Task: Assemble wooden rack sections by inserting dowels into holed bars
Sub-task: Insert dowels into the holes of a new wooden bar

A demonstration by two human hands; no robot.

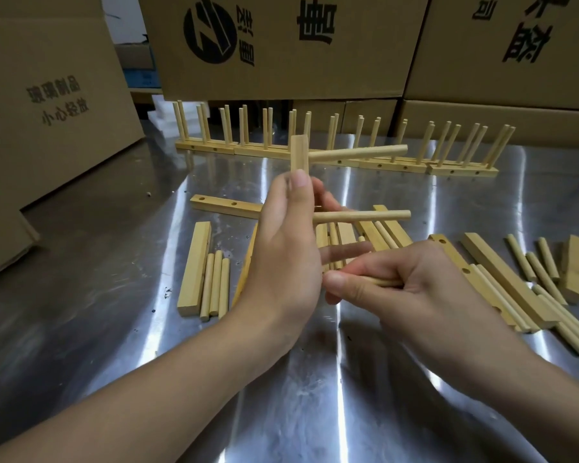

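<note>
Cardboard boxes (281,45) back a steel counter (315,396), with finished sections (214,147) lining its far edge. The left hand (281,255) grips a holed bar (300,155) upright above mid-counter, two dowels (358,152) already seated and pointing right. The right hand (425,282) pinches a spare dowel (385,282) just below. The next move likely calls for lining its tip up with a free hole and pushing squarely.

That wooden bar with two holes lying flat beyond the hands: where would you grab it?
Pinch the holed bar across its long sides, between the two holes, coming from above. It lies flat on the metal table, both sides bare, while its right end runs behind the left hand.
</note>
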